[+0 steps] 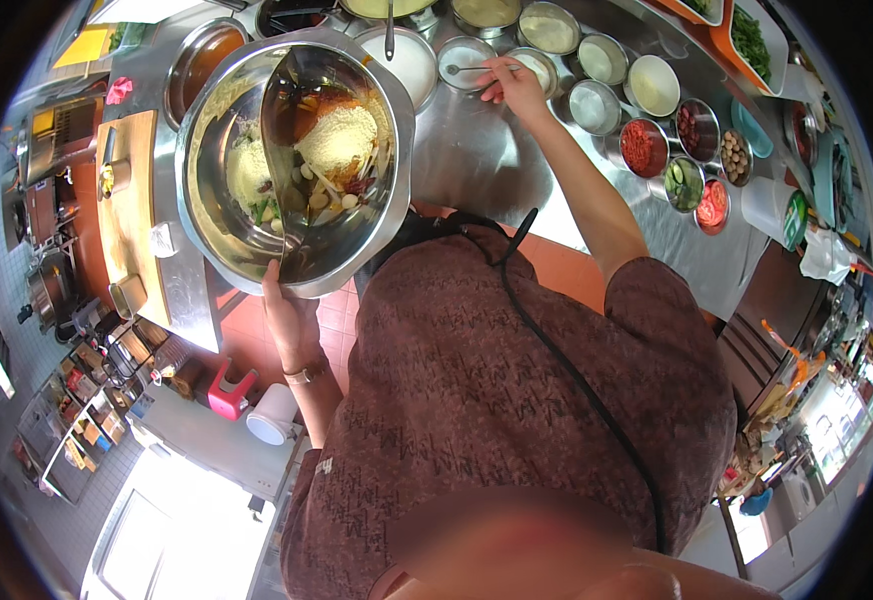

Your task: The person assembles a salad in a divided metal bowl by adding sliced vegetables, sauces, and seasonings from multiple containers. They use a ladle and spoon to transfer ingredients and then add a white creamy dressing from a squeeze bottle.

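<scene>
From my remote feed, right hand (512,88) first: it grips the handle of a slim silver metal spoon (469,68) between closed fingers. I see the spoon's head over a small round steel bowl (441,72) with white contents; whether it touches them, I cannot tell.

Left hand (292,320): closed on the near rim of a large, round, shiny stainless-steel pot (404,125), thumb up against the edge, other fingers mostly hidden from me. The pot is ahead of the wearer and to the left; how far the counter bears its weight I cannot tell.

A curved steel divider (275,160) splits the pot. Left compartment: a pale yellow powder heap (250,165), green bits below it. Right compartment: dark brown liquid (292,105), a second pale yellow powder heap (342,138), small whitish pieces just beside it.

Farther out, I note more round steel bowls along the grey metal counter (507,170), right of the spoon: chopped red pieces (644,148), green slices (684,185), red slices (712,207), brown round pieces (735,158). Left of the pot: a long light-brown wooden board (137,225). Below, on the floor side, a red stool (229,392) near a white bin (273,412).
</scene>
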Motion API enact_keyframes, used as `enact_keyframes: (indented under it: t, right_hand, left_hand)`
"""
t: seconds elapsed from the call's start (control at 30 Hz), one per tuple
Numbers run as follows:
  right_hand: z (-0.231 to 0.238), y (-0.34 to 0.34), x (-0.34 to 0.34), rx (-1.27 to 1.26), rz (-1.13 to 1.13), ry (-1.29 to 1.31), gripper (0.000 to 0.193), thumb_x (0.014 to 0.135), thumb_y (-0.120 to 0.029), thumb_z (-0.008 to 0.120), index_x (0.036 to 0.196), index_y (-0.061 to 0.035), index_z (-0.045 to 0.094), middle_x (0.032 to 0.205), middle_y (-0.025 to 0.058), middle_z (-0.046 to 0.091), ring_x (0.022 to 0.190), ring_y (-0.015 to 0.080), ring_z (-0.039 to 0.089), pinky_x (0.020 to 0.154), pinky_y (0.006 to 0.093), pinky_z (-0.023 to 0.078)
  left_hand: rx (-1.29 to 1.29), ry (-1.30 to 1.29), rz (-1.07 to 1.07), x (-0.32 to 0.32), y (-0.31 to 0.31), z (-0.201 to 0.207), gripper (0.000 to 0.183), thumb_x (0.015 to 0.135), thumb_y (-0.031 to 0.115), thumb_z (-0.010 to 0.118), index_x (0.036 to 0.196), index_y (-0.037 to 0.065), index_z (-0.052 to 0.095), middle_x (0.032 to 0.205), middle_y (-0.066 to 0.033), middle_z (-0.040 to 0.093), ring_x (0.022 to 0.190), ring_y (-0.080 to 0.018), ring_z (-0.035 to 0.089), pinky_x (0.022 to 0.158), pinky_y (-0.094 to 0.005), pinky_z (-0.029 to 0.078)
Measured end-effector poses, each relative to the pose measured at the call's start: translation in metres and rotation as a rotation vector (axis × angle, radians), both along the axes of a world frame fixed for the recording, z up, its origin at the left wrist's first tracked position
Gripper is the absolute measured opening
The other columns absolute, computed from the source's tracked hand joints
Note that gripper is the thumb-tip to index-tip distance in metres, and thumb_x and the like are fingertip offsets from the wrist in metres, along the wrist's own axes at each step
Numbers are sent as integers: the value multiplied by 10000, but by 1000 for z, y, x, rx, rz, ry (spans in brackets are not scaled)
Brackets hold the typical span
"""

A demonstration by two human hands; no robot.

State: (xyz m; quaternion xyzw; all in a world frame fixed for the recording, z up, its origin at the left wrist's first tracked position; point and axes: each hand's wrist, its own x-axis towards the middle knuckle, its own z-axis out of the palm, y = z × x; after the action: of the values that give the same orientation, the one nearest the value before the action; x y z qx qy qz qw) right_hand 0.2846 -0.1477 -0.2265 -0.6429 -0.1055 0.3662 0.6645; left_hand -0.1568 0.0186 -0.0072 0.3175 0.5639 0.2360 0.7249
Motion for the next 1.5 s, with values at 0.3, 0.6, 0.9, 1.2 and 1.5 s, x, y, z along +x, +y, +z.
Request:
enact_keyframes:
  t: [0.3,0.6,0.9,1.2,1.5]
  right_hand:
    - [17,-20,13,-39,-50,-114,245,1084,-218,525,1159,-31,664,883,69,733,641,122,670,589,264,510]
    - [-2,3,3,1,-84,17,234,1087,-213,515,1157,-43,659,899,86,740,649,145,687,588,261,498]
    - [36,-31,6,43,-152,-1,267,1094,-239,524,1159,-30,678,920,93,750,699,142,701,626,262,500]
    - [46,-36,-4,53,-205,32,283,1102,-249,520,1159,-18,672,925,98,752,707,150,703,653,276,509]
    - [44,-44,-10,128,-236,41,298,1100,-263,539,1159,-3,671,905,96,746,714,156,705,659,271,519]
  left_hand:
    - [47,-4,25,12,-5,6,438,1054,292,562,1384,6,536,1262,-134,670,1000,-231,660,761,-368,534]
    - [-15,-25,-23,-12,6,-8,442,1038,281,576,1380,3,541,1243,-152,697,1052,-270,728,810,-382,638]
    - [44,47,48,12,-1,0,271,1061,322,559,1115,65,628,874,-28,673,633,-112,523,520,-270,361]
    - [28,46,-36,9,10,2,276,1085,325,517,1005,95,647,702,25,648,429,-42,393,382,-236,223]
    - [17,-20,-122,-4,25,-10,220,1034,323,616,990,110,645,751,47,629,471,-24,410,411,-223,228]
